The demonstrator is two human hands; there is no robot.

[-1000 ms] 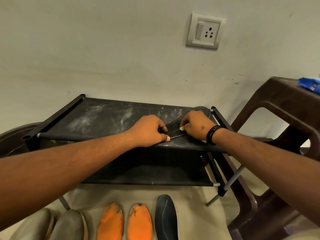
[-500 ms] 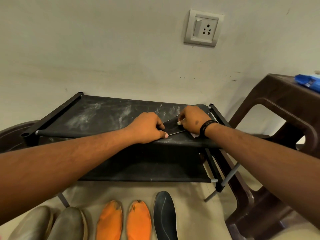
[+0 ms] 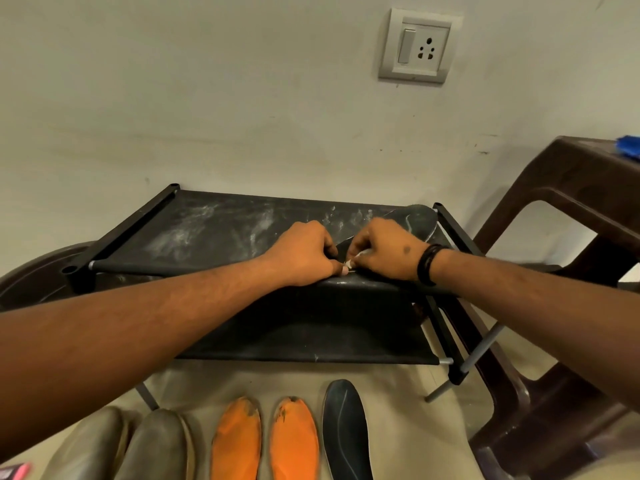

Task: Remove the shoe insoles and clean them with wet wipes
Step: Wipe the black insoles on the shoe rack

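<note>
From the head camera, two bare arms are reaching out over a black shoe rack (image 3: 207, 233) that is standing against a pale wall. A dark insole (image 3: 417, 221) is lying on the top shelf of the rack, near its right end, with its rounded tip pointing away. The left hand (image 3: 304, 252) is sitting on the near part of this insole with its fingers curled in, pressing down on it and gripping its edge. The right hand (image 3: 384, 249) is right beside the left hand, almost touching it. Its fingers are curled tight and pinching a small white wet wipe (image 3: 356, 256) against the insole. A black band is sitting on the right wrist.

On the floor in front of the rack, more insoles are lying in a row: two grey insoles (image 3: 138, 445), two orange insoles (image 3: 265, 441) and one dark blue insole (image 3: 344, 431). A brown plastic stool (image 3: 571, 188) is standing to the right, with a blue packet (image 3: 628, 145) on top. A wall socket (image 3: 419, 46) is showing high up.
</note>
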